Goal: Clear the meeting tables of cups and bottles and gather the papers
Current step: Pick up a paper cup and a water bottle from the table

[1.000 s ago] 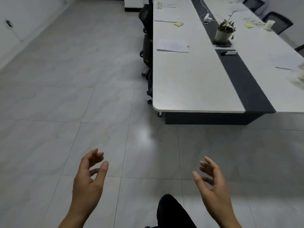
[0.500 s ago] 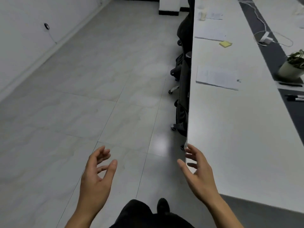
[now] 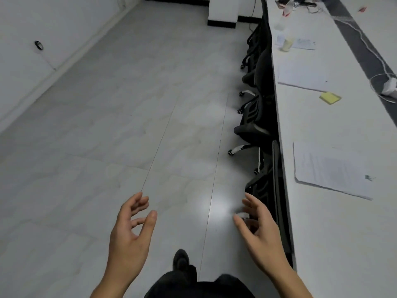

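Papers (image 3: 328, 168) on table (image 3: 343, 244); perhaps cup (image 3: 286, 44) beyond

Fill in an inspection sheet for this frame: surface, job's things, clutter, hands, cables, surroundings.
Surface: long white table with a dark centre strip, on the right.
Job's things: near papers, middle papers, far sheet; a pale cup or bottle, too blurred to tell which.
Clutter: yellow sticky pad.
Hands: left hand and right hand open, holding nothing.
Cables: white cable running to a white adapter.
Surroundings: black office chairs tucked against the table edge; grey tiled floor.
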Available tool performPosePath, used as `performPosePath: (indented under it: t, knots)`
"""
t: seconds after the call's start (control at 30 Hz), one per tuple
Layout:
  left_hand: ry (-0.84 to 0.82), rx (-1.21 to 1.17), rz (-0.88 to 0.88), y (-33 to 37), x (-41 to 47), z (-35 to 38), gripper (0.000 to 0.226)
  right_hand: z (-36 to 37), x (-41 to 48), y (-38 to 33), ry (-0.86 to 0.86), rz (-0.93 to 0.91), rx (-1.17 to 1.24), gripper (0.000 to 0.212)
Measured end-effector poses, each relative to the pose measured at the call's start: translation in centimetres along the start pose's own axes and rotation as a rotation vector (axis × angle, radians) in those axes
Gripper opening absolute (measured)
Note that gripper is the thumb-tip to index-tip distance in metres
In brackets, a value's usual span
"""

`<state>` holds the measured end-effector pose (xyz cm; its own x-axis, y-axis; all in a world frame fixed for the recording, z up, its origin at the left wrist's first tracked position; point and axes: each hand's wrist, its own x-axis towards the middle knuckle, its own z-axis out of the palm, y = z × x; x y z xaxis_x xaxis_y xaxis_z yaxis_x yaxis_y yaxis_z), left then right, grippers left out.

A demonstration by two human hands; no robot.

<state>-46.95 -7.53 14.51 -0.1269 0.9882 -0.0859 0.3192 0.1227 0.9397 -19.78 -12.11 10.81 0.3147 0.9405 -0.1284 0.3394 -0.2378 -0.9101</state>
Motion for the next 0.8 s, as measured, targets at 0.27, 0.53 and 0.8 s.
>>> performPosePath:
  t: [0.27, 0.53, 0.8]
  knots:
    - [-0.252, 0.083, 0.116, 6.2, 26.1, 8.5, 0.045, 0.6, 18.9, -2.3, 0.253, 0.147, 0.130, 0.057]
    - [-0.308, 0.050, 0.053, 10.9, 47.5, 22.0, 0.045, -0.6, 45.0, -3.6, 0.288, 0.151, 0.084, 0.059]
    - [-0.247, 0.041, 0.090, 17.2, 67.7, 28.7, 0.046, -3.1, 70.1, -9.7, 0.184, 0.077, 0.023, 0.058]
